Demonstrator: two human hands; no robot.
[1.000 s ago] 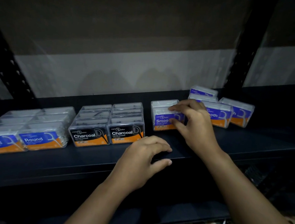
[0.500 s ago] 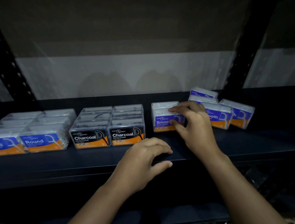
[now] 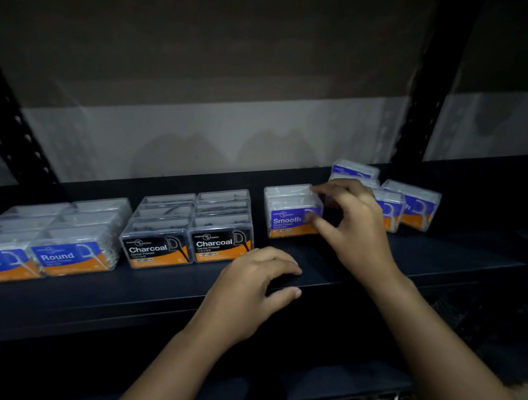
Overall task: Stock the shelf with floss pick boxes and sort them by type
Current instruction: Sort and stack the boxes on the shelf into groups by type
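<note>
From the head camera, a dark metal shelf (image 3: 94, 300) ran across the view under dim light, with a pale wall behind it and a black perforated upright (image 3: 426, 86) at the right rear. Clear plastic floss pick boxes stood on it in three kinds. At the left sat a block of boxes with blue and orange "Round" labels (image 3: 59, 257); just beside it, toward the middle, a block with black and orange "Charcoal" labels (image 3: 217, 243), two columns wide and several rows deep. Apart from these, to the right, stood a clear box with a purple and orange "Smooth" label (image 3: 290, 218), another like it close behind. The right hand (image 3: 359, 227) reached in from the lower right, its fingers spread and half curled at that box's right end: the thumb tip touched the front label corner and the index finger lay at the top rear corner, a light pinch rather than a firm hold, though blur hid the exact contact. Behind and right of this hand lay a loose cluster of more purple "Smooth" boxes (image 3: 415, 206), set at differing angles and partly hidden by the fingers. The left hand (image 3: 248, 291) rested palm down on the shelf's front edge, fingers loosely curled and holding nothing, just in front of the "Charcoal" block and below left of the "Smooth" box.
</note>
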